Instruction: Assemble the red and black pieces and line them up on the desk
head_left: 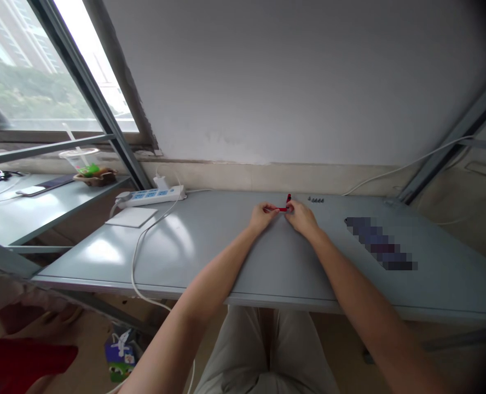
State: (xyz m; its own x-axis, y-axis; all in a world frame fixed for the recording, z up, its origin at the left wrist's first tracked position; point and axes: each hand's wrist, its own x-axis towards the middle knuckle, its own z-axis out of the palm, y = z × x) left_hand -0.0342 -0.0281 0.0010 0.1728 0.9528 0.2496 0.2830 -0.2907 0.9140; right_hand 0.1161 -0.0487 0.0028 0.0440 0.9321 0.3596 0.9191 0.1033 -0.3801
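Observation:
Both of my hands rest at the far middle of a grey table [235, 257], pinching a small red part [284, 206] between them. My left hand [261, 215] holds its left end with closed fingers. My right hand [302, 216] grips the right end, where a short red piece sticks upward. What the red part is cannot be made out at this size. A row of small dark screws [316, 200] lies just right of my right hand, near the wall.
A white power strip [151, 196] with a charger and trailing white cable sits at the back left, beside a flat white pad [132, 217]. A pixelated dark patch [380, 243] lies at the right. On a side shelf stand a plastic cup [77, 158] and a phone [41, 187].

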